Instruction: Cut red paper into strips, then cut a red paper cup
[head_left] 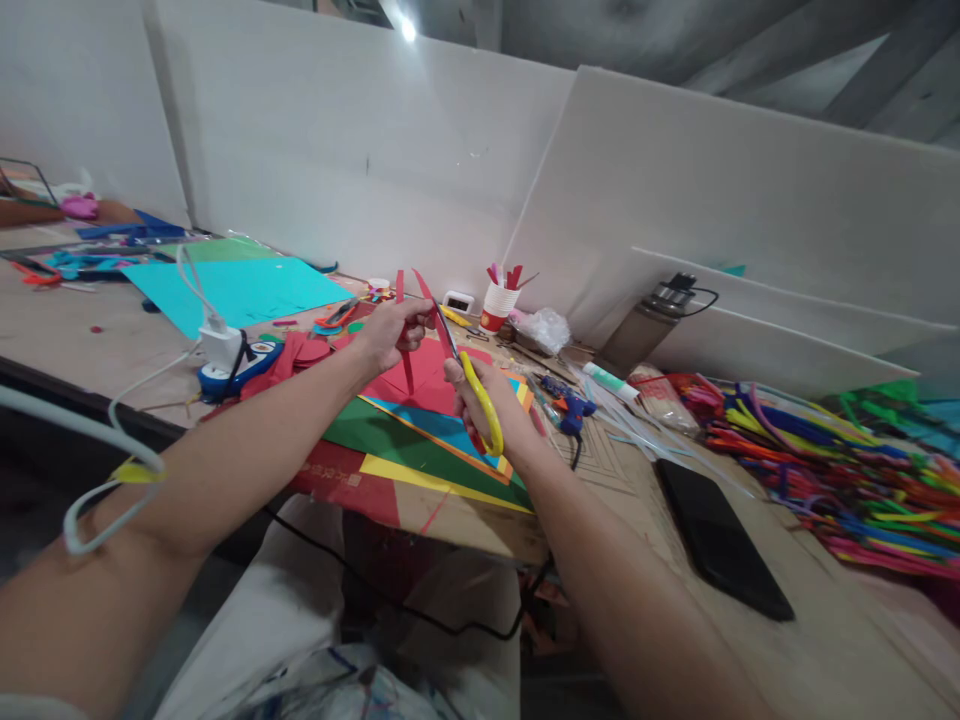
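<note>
My left hand [394, 335] pinches a red strip [408, 372] over the paper [435, 385]; my right hand [499, 395] grips the scissors [488, 400], blades near my left fingertips, so a leftward slip could nick them.

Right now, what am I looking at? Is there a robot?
No robot here! There's just one picture, taken by a camera on a person's head, looking forward and down at their own two bare hands.

The left hand holds thin red paper. The right hand holds scissors with a yellow handle.

Beneath them, on the table, lie colored sheets. To the right are a black phone-like thing and a bright pile of thin strands. Farther back stands a paper cup with red things poking out.
</note>
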